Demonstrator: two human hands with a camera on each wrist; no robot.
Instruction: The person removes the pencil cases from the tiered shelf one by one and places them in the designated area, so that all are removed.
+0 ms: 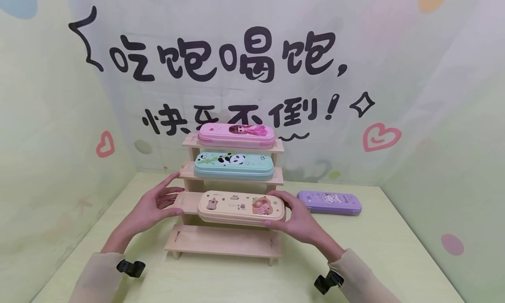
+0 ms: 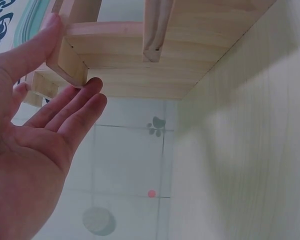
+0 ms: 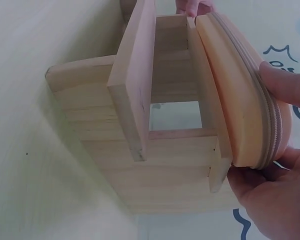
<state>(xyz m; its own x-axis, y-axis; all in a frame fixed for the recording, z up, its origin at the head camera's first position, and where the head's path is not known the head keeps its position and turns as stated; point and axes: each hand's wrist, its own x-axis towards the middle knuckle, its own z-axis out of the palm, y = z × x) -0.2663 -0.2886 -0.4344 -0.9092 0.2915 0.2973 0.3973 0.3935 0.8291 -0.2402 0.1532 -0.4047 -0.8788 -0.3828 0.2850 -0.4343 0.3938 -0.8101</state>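
A cream zip case (image 1: 241,207) with cartoon pictures lies on the third step down of a wooden stepped rack (image 1: 222,241). My right hand (image 1: 300,220) grips its right end, thumb at the front edge; the right wrist view shows fingers round the end of the case (image 3: 240,95). At the rack's left side is my left hand (image 1: 151,207), fingers spread; in the left wrist view the hand (image 2: 40,135) has its fingertips at the end of a step. A mint panda case (image 1: 234,165) and a pink case (image 1: 236,135) lie on the two upper steps.
A purple case (image 1: 329,203) lies on the table (image 1: 335,250) to the right of the rack. The lowest step holds nothing. Printed cloth walls (image 1: 434,162) stand behind and on both sides.
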